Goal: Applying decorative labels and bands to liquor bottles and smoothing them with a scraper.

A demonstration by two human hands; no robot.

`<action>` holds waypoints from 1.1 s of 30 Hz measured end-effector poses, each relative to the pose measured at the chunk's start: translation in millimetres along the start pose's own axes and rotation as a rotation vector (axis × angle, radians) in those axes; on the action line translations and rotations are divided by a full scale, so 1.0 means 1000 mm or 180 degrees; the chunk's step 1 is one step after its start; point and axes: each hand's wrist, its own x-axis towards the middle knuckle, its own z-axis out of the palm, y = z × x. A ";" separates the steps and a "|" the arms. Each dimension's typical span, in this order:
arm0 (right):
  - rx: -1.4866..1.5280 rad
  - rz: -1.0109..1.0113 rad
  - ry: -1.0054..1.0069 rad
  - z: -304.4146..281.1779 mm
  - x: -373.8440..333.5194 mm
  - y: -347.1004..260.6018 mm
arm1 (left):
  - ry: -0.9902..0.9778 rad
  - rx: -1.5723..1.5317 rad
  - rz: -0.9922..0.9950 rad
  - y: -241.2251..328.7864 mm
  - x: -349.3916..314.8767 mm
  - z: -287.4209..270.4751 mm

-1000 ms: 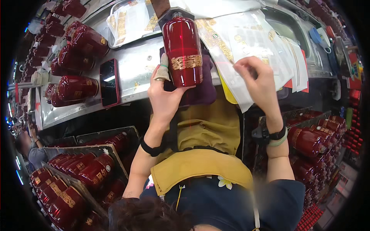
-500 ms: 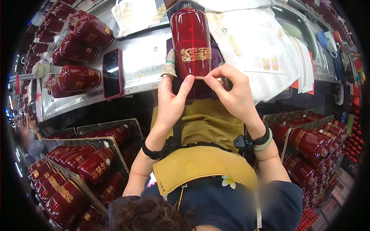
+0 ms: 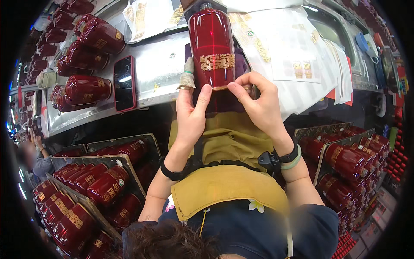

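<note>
- a red glossy bottle (image 3: 211, 39) lies at the near edge of the worktop (image 3: 157, 64), its base toward the person and its neck pointing away, against a dark holder (image 3: 220, 7).
- under and beside the bottle shows a dark purple cloth (image 3: 240, 64).
- a gold ornament band (image 3: 217, 61) sits across the lower body of the bottle, and a thin gold strip (image 3: 221, 88) runs along the base edge.
- the left hand (image 3: 190, 113) is spread: the forefinger, in a pale finger cover (image 3: 187, 80), lies along the bottle's left side, while the thumb tip is at the base edge, near the strip's left end.
- the right hand (image 3: 264, 101) has thumb and forefinger drawn close together at the right end of the base edge; whether they pinch the strip cannot be told.
- to the right of the bottle, white sheets (image 3: 284, 52) with gold designs overlap on the worktop.
- to the left lie a phone (image 3: 124, 84) with a red edge and, beyond it, several more red bottles (image 3: 88, 90).
- farther back, a metal tray (image 3: 161, 32) carries papers with gold designs.
</note>
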 end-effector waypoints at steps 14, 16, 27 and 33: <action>-0.0110 -0.0154 0.0014 0.001 -0.001 -0.001 | 0.0052 -0.0049 -0.0084 0.000 -0.002 0.002; -0.0070 -0.0132 0.0060 0.002 0.000 -0.001 | 0.0071 -0.0106 -0.0077 -0.002 -0.002 0.001; -0.0011 -0.0075 0.0069 0.002 0.000 0.002 | 0.0051 -0.0079 -0.0033 -0.002 -0.002 0.002; 0.0009 0.0037 0.0007 0.001 0.001 0.000 | -0.0025 0.0113 -0.0008 -0.004 -0.002 -0.001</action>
